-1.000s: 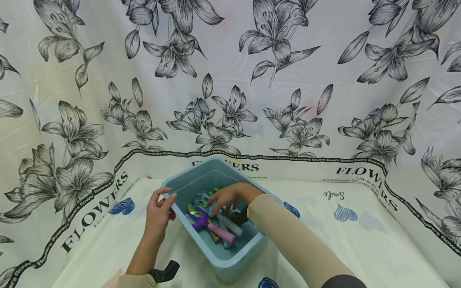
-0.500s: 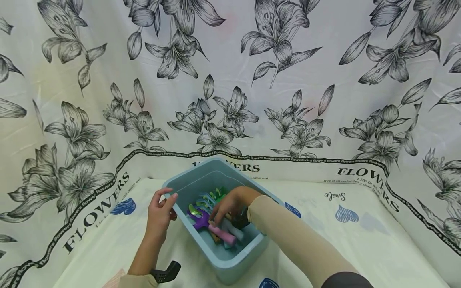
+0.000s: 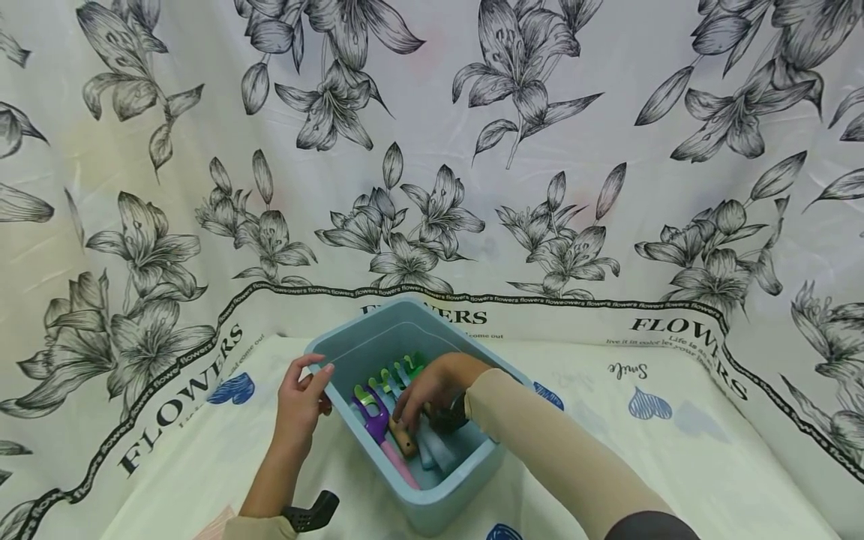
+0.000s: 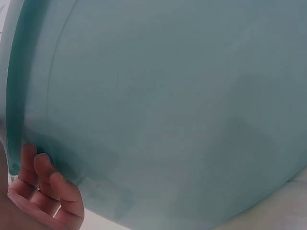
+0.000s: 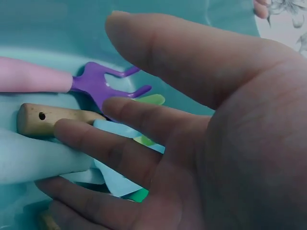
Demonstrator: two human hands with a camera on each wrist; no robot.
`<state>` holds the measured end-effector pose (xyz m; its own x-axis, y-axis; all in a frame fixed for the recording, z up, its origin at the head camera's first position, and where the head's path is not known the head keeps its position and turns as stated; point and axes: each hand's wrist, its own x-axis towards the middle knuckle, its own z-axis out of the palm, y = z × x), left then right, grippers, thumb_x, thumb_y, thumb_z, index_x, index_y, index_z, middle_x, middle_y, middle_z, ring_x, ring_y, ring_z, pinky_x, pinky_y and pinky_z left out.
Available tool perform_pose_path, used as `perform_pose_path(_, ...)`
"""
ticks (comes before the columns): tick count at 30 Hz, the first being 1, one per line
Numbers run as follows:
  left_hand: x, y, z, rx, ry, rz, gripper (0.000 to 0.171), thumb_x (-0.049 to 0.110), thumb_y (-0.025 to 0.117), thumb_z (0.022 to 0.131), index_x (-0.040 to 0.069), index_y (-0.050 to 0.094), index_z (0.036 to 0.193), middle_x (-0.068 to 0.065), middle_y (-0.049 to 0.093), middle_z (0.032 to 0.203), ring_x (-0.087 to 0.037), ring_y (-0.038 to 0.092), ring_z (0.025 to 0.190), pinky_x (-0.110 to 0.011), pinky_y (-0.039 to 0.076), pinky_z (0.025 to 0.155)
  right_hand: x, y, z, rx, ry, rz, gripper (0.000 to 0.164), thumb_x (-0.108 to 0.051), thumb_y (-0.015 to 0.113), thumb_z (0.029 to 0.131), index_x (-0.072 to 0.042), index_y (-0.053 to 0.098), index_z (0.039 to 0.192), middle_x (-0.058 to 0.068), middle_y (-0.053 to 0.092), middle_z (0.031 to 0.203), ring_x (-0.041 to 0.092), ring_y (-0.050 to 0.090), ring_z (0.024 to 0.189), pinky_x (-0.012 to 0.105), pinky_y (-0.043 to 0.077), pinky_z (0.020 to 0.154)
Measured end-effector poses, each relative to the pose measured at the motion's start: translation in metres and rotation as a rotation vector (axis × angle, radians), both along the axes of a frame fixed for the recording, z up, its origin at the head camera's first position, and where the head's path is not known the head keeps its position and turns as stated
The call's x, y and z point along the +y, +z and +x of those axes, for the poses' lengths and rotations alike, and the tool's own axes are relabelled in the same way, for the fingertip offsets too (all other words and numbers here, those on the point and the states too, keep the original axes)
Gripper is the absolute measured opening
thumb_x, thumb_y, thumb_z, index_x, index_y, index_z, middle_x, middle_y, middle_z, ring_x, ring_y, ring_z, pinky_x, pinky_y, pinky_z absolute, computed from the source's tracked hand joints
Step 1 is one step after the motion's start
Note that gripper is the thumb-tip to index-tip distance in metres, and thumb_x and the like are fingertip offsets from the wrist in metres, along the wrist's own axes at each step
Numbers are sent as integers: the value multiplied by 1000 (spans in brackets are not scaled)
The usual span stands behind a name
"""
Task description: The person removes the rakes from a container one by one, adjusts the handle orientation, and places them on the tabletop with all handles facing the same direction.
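Note:
My left hand (image 3: 304, 390) holds the left rim of a blue-grey plastic bin (image 3: 428, 496), thumb on top and fingers curled below its edge in the left wrist view. Inside the bin, my right hand (image 3: 435, 386) reaches over several hand tools. Its fingers are spread and nearly straight in the right wrist view. Along the left wall lies a purple hand rake (image 5: 93, 81) with a pink handle. Beside it are a wooden handle (image 5: 36, 120) and a pale blue handle (image 5: 38, 158); fingertips lie over or against these. My right hand hides part of the pile.
Green and blue prongs (image 3: 398, 371) point toward the bin's back. The bin stands on a white cloth (image 3: 594, 420) printed with blue hearts. Behind it hangs a flower-printed curtain (image 3: 432, 112).
The purple rake with the pink handle has shifted left and now lies straight along the bin's wall. More of the wooden handle shows. My left hand keeps its place on the rim.

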<state>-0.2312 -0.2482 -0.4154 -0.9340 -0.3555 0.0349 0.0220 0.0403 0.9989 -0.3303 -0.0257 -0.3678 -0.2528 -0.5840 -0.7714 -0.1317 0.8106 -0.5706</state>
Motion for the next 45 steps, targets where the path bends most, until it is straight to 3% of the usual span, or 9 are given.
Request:
perform_pose_path(5,2,-1,-1,3,-3,-4,37,37,61,96,23,47,127,-2,63,79,-18,53,62,-28,49,60,4,3,1,57,2,-68,46,-28,60,95,-17,51,138,10,66,115,29,60,107,48,40,99)
perform_pose_path(12,4,-3,-1,32,-14,-9,37,33,61,97,19,48,129,0,60,74,-20,53,61,-28,48,58,9,11,-1,187,-8,-302,50,-24,62,95,-11,49,141,18,66,113,23,62,97,43,50,86)
perform_pose_path(19,4,-2,1,67,-20,-6,36,28,61,98,15,49,129,3,56,67,-15,50,56,-28,46,54,14,28,2,285,-20,-457,42,-25,62,94,-10,56,133,3,65,106,17,62,91,42,52,82)
perform_pose_path(22,4,0,2,66,-15,-16,35,29,61,98,15,49,128,3,56,67,-15,50,56,-28,47,55,17,36,6,262,-38,-520,31,-25,58,97,-7,62,123,5,64,109,18,62,92,43,52,84)
perform_pose_path(26,4,1,2,58,-17,-24,36,30,60,98,16,49,129,2,57,69,-15,51,57,-28,47,56,19,42,8,199,-56,-603,33,-26,50,102,2,62,116,10,61,114,29,64,99,41,51,87)
perform_pose_path(30,4,2,3,45,-16,-33,38,32,60,98,17,48,130,1,58,71,-17,51,59,-28,48,58,19,47,10,163,-71,-662,36,-27,48,103,4,61,116,11,60,118,38,62,108,41,49,91)
perform_pose_path(38,2,1,2,4,-9,-43,40,35,59,98,20,46,133,0,61,78,-17,52,64,-28,48,61,26,54,24,165,-84,-782,33,-19,50,101,8,59,118,22,57,125,35,63,106,42,50,90)
perform_pose_path(45,0,-1,0,-5,-8,-40,41,35,58,98,22,44,135,2,60,77,-16,53,65,-28,49,61,38,53,39,164,-180,-877,28,-14,50,102,9,59,116,21,62,116,36,66,100,44,51,87)
